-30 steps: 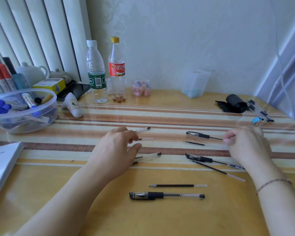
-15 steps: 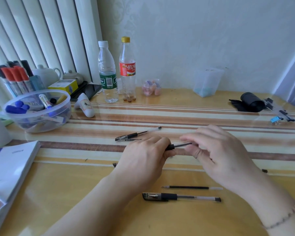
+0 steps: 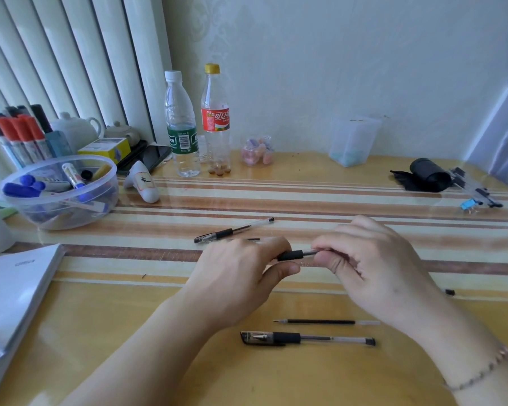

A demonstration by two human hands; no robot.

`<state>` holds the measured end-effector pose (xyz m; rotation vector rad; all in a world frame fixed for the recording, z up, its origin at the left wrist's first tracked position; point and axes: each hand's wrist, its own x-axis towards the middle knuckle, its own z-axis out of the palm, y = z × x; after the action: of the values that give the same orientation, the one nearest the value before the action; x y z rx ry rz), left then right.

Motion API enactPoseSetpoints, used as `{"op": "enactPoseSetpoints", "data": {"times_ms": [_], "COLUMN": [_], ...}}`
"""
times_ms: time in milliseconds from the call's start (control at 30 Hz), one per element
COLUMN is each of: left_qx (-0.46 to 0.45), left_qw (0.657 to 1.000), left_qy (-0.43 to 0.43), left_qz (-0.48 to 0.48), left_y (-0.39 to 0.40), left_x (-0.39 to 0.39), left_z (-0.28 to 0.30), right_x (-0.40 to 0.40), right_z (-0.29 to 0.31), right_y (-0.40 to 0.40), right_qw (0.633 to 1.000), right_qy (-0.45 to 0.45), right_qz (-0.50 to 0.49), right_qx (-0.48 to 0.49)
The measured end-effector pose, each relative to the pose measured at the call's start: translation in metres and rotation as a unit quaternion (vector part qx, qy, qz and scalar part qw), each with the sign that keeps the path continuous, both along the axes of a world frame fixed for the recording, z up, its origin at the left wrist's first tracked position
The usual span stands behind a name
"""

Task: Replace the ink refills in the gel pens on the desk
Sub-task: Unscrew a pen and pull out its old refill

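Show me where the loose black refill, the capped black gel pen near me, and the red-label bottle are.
loose black refill (image 3: 320,321), head view, black middle.
capped black gel pen (image 3: 286,337), head view, rubber grip.
red-label bottle (image 3: 215,117), head view, label.

Refill just behind capped pen

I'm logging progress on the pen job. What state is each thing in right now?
Left hand: gripping the black grip of the held pen.
Right hand: pinching the held pen's other end.
Capped gel pen: lying whole, near edge.
Loose refill: lying bare beside it.
Far gel pen: lying capped.
Water bottle: upright, capped, nearly empty.
Cola bottle: upright, capped.
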<state>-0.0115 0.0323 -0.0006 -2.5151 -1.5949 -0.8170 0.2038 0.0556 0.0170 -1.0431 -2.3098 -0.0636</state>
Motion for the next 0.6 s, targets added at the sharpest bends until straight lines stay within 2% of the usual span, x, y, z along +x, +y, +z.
{"op": "enactPoseSetpoints", "data": {"times_ms": [100,333,400,600], "left_qx": [0.006,0.046,0.038,-0.028], "left_qw": [0.999,0.993,0.99,0.978], "left_qy": [-0.049,-0.102,-0.121,-0.194], "left_qz": [0.02,-0.045,-0.063,-0.076], "left_y": [0.0,0.0,0.0,0.005], "left_x": [-0.006,-0.006,-0.006,-0.006], "left_z": [0.004,0.009,0.009,0.004], "right_x": [0.007,0.006,0.003,-0.003], "right_z": [0.001,-0.003,-0.003,-0.001], "right_y": [0.004,0.003,0.002,-0.002], "right_qw": [0.999,0.992,0.993,0.994], "right_qy": [0.012,0.068,0.075,0.109], "right_qz": [-0.034,-0.005,-0.003,0.013], "right_qx": [-0.021,-0.104,-0.091,0.03]}}
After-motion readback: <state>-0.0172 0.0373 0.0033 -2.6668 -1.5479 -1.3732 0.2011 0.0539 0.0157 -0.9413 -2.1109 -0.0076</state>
